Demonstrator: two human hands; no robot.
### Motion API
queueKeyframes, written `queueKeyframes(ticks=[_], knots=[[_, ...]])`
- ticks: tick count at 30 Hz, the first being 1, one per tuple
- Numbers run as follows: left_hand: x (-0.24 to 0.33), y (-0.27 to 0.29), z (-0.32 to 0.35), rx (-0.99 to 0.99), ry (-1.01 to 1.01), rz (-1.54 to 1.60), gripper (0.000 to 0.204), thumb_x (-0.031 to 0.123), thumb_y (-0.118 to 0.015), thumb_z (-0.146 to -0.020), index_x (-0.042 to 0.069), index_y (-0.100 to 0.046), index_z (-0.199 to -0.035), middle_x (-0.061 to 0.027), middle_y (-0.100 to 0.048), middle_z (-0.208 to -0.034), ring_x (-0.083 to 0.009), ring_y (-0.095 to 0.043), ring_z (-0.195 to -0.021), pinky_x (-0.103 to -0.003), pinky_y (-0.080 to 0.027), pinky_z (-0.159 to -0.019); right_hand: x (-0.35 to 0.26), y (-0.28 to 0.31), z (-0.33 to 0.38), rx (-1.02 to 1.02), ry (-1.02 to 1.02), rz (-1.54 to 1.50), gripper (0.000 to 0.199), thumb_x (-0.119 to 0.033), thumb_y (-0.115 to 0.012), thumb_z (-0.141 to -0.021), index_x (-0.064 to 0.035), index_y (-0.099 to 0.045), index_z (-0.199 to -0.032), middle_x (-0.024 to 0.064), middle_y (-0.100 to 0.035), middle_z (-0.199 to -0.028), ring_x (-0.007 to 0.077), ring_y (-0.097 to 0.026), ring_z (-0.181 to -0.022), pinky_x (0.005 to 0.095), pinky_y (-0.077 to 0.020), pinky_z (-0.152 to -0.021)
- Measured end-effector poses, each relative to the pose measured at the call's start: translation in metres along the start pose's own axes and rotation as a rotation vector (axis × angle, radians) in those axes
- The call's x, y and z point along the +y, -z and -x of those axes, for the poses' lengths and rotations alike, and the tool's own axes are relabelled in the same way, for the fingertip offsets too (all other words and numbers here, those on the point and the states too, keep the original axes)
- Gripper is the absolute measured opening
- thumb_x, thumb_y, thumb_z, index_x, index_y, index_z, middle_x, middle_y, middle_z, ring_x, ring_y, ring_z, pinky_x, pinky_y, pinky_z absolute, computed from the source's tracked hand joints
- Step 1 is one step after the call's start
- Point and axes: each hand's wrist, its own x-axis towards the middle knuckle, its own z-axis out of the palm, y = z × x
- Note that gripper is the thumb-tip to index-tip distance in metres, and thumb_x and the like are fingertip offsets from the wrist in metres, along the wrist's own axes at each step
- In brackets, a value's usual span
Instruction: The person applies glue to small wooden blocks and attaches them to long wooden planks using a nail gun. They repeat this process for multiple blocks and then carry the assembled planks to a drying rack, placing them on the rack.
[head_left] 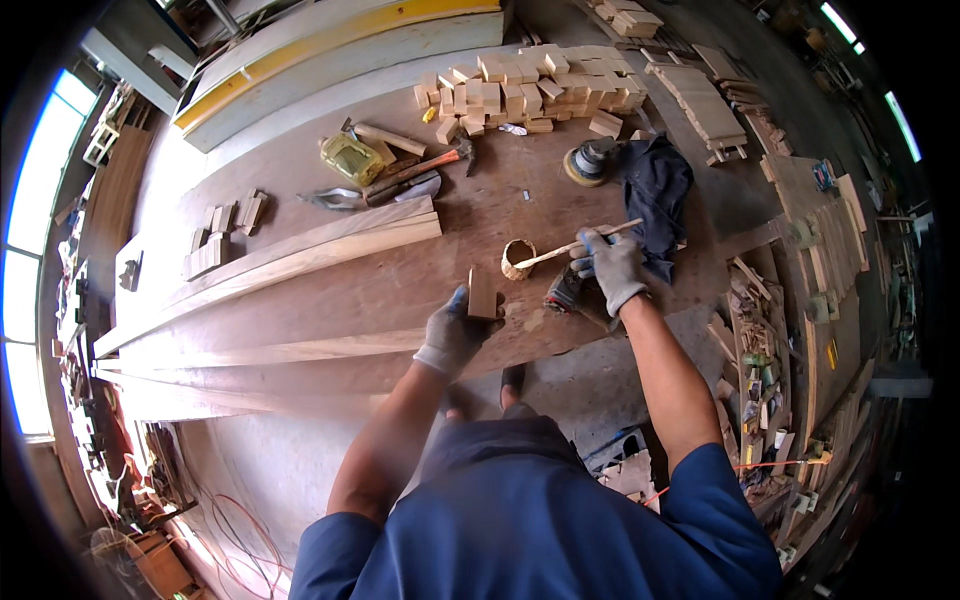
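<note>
My gloved left hand [447, 335] grips a small rectangular wooden block [482, 292], held upright over the table's near edge. To its right, my gloved right hand [614, 270] has its fingers closed round a thin wooden stick [560, 250]. The stick slants down to the left, and its far end reaches the rim of a small round cup [510, 270] crusted with pale drips. What lies inside the cup is too dark to tell. Below my right hand, partly covered by it, a dark and red power tool [565, 291] rests on the brown worktable [480, 215].
Long wooden boards [330, 245] lie across the table's left side, with several small blocks [208, 252] behind them. A hammer [440, 162] and a yellowish bottle [352, 160] sit farther back. Stacked blocks [515, 95] fill the far edge. A round sander [588, 165] stands beside dark cloth [655, 190].
</note>
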Motion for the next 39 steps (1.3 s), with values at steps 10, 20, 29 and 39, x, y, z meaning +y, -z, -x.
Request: queueKeyframes(ticks=[10, 20, 29, 39], knots=[[-0.001, -0.008, 0.003, 0.035, 0.006, -0.010, 0.054, 0.042, -0.043, -0.114, -0.002, -0.054, -0.144, -0.0237, -0.068, -0.128, -0.0379, -0.067, -0.104, -0.048, -0.056, -0.092, -0.012, 0.019, 0.018, 0.030, 0.092, -0.239, 0.023, -0.021, -0.065, -0.104, 0.0012, -0.072, -0.106, 0.0116, -0.076, -0.080, 0.0156, -0.070, -0.057, 0.0255, -0.0567, -0.051], [-0.001, -0.015, 0.004, -0.034, 0.030, -0.018, 0.057, 0.044, -0.050, -0.111, -0.001, -0.055, -0.145, -0.0238, -0.067, -0.133, -0.0360, -0.066, -0.105, -0.049, -0.056, -0.094, -0.029, -0.004, 0.067, -0.164, 0.109, -0.182, 0.018, -0.019, -0.069, -0.103, -0.0009, -0.074, -0.101, 0.0107, -0.077, -0.080, 0.0148, -0.072, -0.060, 0.0262, -0.0584, -0.053], [0.004, -0.025, 0.018, -0.101, 0.042, -0.025, 0.049, 0.040, -0.052, -0.111, 0.006, -0.056, -0.146, -0.0228, -0.067, -0.134, -0.0323, -0.064, -0.102, -0.047, -0.056, -0.092, -0.031, -0.016, 0.067, -0.099, 0.197, -0.231, 0.015, -0.016, -0.070, -0.103, -0.0007, -0.073, -0.105, 0.0121, -0.077, -0.084, 0.0154, -0.072, -0.062, 0.0282, -0.0592, -0.054], [0.005, -0.009, 0.010, -0.075, -0.001, 0.026, 0.051, 0.042, -0.053, -0.111, 0.002, -0.058, -0.142, -0.0248, -0.068, -0.130, -0.0355, -0.066, -0.103, -0.050, -0.057, -0.090, -0.025, -0.017, 0.095, -0.279, 0.375, -0.094, 0.021, -0.019, -0.066, -0.107, 0.0010, -0.071, -0.110, 0.0085, -0.077, -0.091, 0.0122, -0.074, -0.080, 0.0285, -0.0618, -0.072]])
